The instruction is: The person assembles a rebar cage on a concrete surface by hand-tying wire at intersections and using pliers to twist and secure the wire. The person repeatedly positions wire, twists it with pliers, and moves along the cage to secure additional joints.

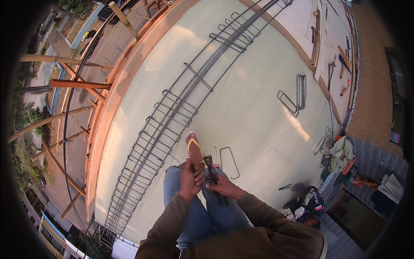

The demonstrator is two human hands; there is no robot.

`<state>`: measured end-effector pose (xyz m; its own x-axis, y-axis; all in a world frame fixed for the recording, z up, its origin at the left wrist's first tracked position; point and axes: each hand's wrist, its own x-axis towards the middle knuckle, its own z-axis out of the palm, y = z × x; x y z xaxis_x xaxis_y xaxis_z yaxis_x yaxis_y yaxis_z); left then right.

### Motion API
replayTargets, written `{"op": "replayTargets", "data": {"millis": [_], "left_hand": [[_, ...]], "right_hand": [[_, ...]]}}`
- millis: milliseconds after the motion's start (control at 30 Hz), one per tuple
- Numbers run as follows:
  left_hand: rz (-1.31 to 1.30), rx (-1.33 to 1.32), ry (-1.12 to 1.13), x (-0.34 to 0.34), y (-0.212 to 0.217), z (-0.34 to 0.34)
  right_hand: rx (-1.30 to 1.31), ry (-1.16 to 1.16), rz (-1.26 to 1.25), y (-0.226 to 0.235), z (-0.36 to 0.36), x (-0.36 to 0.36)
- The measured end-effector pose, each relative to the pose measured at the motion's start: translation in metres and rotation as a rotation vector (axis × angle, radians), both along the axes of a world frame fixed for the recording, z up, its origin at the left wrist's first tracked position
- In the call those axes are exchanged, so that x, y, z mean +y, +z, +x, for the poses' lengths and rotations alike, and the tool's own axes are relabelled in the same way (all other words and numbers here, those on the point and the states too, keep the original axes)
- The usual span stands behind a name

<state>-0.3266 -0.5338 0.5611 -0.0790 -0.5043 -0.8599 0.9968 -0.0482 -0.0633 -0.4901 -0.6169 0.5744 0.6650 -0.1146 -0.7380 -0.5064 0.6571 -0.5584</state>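
My right hand is closed around a pair of dark pincers, their head pointing away from me above my knees. Just beside it, my left hand is closed with the fingers curled in. A small dark end shows at its fingertips, but I cannot make out what it is. A long rebar cage of bars and rectangular stirrups runs from the lower left to the far right, in front of and left of my hands. Close to the right of the pincers, a bent steel stirrup lies on the pale deck.
More stirrups lie further right on the pale deck. Wooden edge boards border the left side, with poles and a street beyond and below. Clothes and a dark bag lie at the right. My sandalled foot is near the cage.
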Motion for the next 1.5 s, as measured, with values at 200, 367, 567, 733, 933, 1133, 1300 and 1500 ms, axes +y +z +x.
{"op": "replayTargets", "data": {"millis": [200,367,567,733,933,1133,1300,1500], "left_hand": [[0.156,0.069,0.026,-0.061,-0.019,-0.002],[0.248,0.077,0.140,-0.113,-0.048,0.001],[0.177,0.157,0.345,-0.171,-0.040,0.006],[0.130,0.055,0.361,-0.205,-0.020,0.009],[0.339,-0.404,0.292,-0.203,-0.004,0.006],[0.330,-0.749,-0.483,-0.127,0.053,-0.033],[0.041,-1.326,-1.055,-0.122,0.134,-0.103],[0.037,-1.011,-1.104,-0.200,0.172,-0.191]], "right_hand": [[0.160,-0.031,0.288,-0.007,0.000,-0.054],[0.237,0.088,0.367,-0.034,0.022,-0.129],[0.382,0.141,0.450,-0.024,0.039,-0.199],[0.418,0.323,0.271,0.001,0.062,-0.231],[0.406,0.607,-0.026,0.016,0.086,-0.283],[0.401,1.017,0.083,0.037,0.048,-0.363],[0.311,1.134,0.340,0.086,-0.036,-0.394],[0.269,1.099,0.244,0.082,-0.072,-0.480]]}}
